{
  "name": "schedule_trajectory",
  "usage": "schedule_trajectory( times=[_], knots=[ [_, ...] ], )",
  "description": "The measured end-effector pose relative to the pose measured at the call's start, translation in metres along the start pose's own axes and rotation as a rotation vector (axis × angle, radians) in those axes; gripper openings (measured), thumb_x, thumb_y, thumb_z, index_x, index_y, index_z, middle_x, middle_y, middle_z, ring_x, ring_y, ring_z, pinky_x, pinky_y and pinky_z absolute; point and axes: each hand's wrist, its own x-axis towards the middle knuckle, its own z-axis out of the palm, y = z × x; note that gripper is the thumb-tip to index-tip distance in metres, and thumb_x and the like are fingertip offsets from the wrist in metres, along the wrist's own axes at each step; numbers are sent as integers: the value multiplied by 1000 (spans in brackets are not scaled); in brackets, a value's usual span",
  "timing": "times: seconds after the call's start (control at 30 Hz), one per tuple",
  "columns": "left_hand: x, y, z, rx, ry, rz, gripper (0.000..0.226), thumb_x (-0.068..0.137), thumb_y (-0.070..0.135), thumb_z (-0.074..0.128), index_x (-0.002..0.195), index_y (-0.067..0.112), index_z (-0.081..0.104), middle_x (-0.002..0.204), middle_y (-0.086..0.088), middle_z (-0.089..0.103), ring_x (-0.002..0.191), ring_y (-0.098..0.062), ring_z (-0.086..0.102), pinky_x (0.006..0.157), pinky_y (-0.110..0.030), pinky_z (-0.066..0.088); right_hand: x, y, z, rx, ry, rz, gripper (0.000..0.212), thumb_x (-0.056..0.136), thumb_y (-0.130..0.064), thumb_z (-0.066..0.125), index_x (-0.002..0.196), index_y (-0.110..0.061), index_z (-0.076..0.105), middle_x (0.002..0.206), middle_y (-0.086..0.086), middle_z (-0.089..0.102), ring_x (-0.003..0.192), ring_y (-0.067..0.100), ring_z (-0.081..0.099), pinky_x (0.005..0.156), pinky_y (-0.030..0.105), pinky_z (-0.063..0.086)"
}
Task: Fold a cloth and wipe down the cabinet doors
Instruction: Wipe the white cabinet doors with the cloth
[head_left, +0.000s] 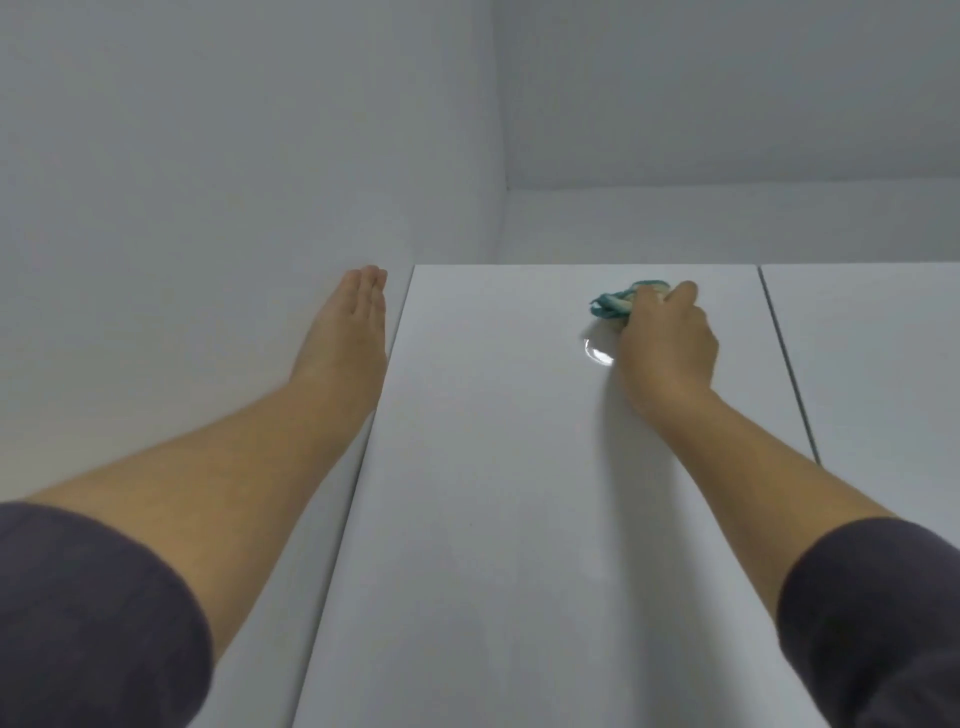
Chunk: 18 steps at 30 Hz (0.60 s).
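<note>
White cabinet door (519, 467) under grey ceiling: right hand (670, 343) grips bunched cloth (615, 302) against door's top, left hand (358, 312) flat on wall (182, 234), fingers straight; overreaching risks cloth slipping free.

My right hand (670, 343) grips a bunched teal-and-white cloth (615, 304) against the white cabinet door (493, 467), near its top edge. The cloth pokes out left of my fingers (680, 293). My left hand (348, 322) lies flat, fingers straight, on the pale wall (208, 260) beside that door.
</note>
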Motion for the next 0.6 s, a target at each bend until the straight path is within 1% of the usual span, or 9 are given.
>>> schedule_trajectory(
  times=[0.07,0.17,0.23,0.33,0.47,0.53,0.6],
  knots=[
    [1,-2,-2,-14,-22,24,62,101,28,11,145,-11,-7,155,-27,-11,146,-38,-6,119,-46,-1,-8,-26,12,-13,-29,-138,26,94,-5,39,119,-3,46,122,22,43,107,37,47,74,37,31],
    [2,-6,-1,-39,-25,52,60,101,27,8,145,-9,-9,156,-24,-12,146,-35,-7,119,-45,-2,-16,-65,27,-74,-75,-268,29,94,-2,40,122,-4,46,124,19,40,105,35,48,71,36,33],
    [0,-7,2,-47,-7,55,59,101,26,8,146,-9,-8,156,-25,-11,146,-36,-7,119,-45,-3,-22,-88,35,-96,-92,-347,30,93,-1,43,123,-3,47,124,17,40,103,34,50,69,35,34],
    [-3,-8,3,-48,39,15,60,101,26,9,145,-13,-4,154,-31,-8,145,-42,-7,118,-49,-3,-29,-116,47,-73,-118,-457,30,92,-1,45,122,-4,49,122,15,40,102,32,50,68,34,34],
    [-5,-8,0,-43,43,-28,61,101,27,9,144,-14,-4,153,-33,-7,144,-44,-6,118,-50,-3,-33,-132,55,-44,-151,-558,25,91,-3,48,117,-5,51,118,14,42,100,32,51,67,34,35],
    [-5,-9,0,-43,39,-29,62,101,29,9,145,-14,-4,153,-33,-7,145,-42,-6,118,-49,-3,-35,-133,55,-82,-143,-650,27,89,-5,52,116,-7,52,116,13,43,96,31,53,64,35,34],
    [-5,-10,-1,-48,41,-26,63,100,29,10,145,-14,-4,153,-33,-7,145,-42,-5,119,-49,-2,-42,-128,51,-89,-174,-757,28,90,-12,54,118,-12,54,112,11,43,94,30,53,63,35,33]
  ],
)
